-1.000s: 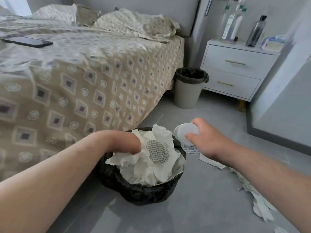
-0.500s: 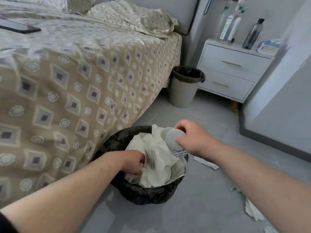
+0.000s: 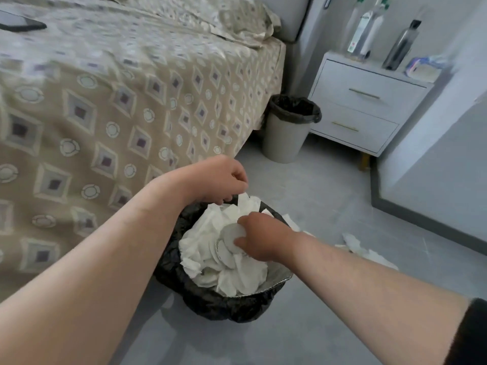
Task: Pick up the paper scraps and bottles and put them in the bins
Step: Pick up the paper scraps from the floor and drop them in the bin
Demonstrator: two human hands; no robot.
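Paper scraps heaped high in the black-lined bin on the floor beside the bed. Loose scraps on the floor just right of that bin, nearer the right hand. Right hand down on the heap, fingers curled round a white disc, pressing it in. Left hand over the far rim, fingers bent, pinching the tip of a paper strip. Bottles upright on the nightstand, well apart, past the second bin.
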